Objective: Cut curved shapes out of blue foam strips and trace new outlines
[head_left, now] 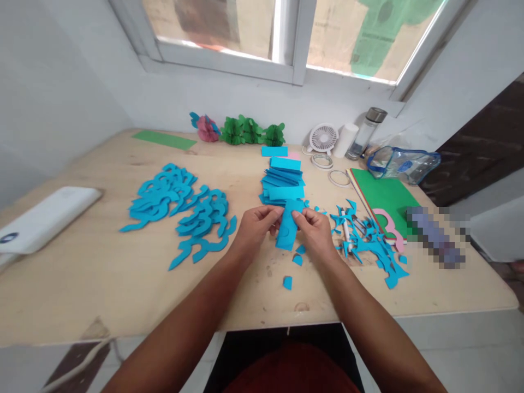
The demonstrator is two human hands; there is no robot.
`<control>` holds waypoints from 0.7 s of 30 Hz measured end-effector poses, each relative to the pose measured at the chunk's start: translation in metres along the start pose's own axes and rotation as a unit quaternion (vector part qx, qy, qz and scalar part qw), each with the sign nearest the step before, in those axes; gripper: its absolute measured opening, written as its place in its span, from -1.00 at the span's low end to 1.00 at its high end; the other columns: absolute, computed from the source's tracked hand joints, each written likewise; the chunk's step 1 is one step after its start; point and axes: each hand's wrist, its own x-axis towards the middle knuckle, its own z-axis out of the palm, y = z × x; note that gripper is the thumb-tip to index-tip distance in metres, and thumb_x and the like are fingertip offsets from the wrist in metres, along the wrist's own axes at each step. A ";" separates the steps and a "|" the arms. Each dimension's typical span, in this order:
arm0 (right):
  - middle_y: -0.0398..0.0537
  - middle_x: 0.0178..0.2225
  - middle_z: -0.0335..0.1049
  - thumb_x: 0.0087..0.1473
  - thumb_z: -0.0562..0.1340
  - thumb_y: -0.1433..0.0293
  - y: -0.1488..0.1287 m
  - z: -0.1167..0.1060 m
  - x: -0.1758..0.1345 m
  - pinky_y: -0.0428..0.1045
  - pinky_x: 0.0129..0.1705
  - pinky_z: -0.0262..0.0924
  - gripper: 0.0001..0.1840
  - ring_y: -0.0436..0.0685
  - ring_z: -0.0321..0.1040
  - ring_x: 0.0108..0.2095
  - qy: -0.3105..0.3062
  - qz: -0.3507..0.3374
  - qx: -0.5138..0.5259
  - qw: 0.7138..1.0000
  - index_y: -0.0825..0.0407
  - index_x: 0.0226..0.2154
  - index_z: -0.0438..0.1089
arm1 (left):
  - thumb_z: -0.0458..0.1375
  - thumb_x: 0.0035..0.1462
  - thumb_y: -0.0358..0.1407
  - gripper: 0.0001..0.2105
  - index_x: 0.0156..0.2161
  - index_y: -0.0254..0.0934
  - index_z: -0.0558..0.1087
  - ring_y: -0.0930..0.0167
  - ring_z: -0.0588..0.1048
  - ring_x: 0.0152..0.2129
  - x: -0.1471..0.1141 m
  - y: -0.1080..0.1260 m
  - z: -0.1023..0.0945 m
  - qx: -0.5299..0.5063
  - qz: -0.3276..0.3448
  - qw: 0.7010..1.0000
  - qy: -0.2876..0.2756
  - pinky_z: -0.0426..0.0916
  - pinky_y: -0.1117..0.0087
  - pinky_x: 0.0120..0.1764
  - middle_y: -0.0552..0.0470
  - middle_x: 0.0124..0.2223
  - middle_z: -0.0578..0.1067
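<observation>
Between my two hands is a blue paper strip (pixel 287 232), tilted, with a curved line visible on its face. My left hand (pixel 262 224) pinches its left edge, the fingertips partly hidden. On the other side, the thumb and fingers of my right hand (pixel 313 226) close on its right edge. Just beyond the hands lies an uneven stack of blue paper strips (pixel 284 177). Wavy cut-out blue shapes (pixel 164 191) are heaped to the left, with a second heap of blue wavy pieces (pixel 204 215) nearer my left hand. Blue paper scraps (pixel 368 240) spread to the right.
Green paper sheets (pixel 385 191) and a pink cut-out (pixel 388 226) lie at the right. A small fan (pixel 323 138), a glass bottle (pixel 366 134) and a clear pouch (pixel 403 164) stand behind. Green paper figures (pixel 249 131) line the wall. A white device (pixel 49 218) sits far left.
</observation>
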 end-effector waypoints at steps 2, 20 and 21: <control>-0.28 -0.67 -0.06 -0.02 0.22 0.10 0.001 -0.001 0.001 -0.07 -0.54 -0.15 -0.55 -0.06 -0.11 -0.60 0.016 -0.003 0.005 1.000 0.01 -0.68 0.10 | 0.24 -0.07 -0.17 -0.77 -0.41 -0.33 0.56 0.51 0.35 -0.62 -0.001 0.001 0.000 0.022 0.014 1.000 -0.006 0.26 0.50 -0.54 0.08 -0.56 0.47; -0.28 -0.68 -0.09 -0.03 0.21 0.09 -0.004 -0.002 0.001 -0.08 -0.54 -0.16 -0.54 -0.05 -0.12 -0.60 0.074 0.002 -0.022 0.997 0.00 -0.69 0.07 | 0.17 -0.05 -0.35 -0.73 -0.19 -0.26 0.57 0.46 0.43 -0.60 -0.004 -0.004 0.002 0.260 0.188 0.947 0.021 0.34 0.47 -0.47 0.05 -0.43 0.60; -0.28 -0.68 -0.09 -0.03 0.21 0.09 -0.004 -0.002 0.001 -0.08 -0.54 -0.16 -0.54 -0.05 -0.13 -0.60 0.075 0.001 -0.025 0.997 0.00 -0.70 0.07 | 0.17 -0.05 -0.35 -0.74 -0.20 -0.25 0.57 0.46 0.43 -0.60 -0.004 -0.004 0.002 0.256 0.186 0.948 0.021 0.34 0.46 -0.47 0.05 -0.43 0.60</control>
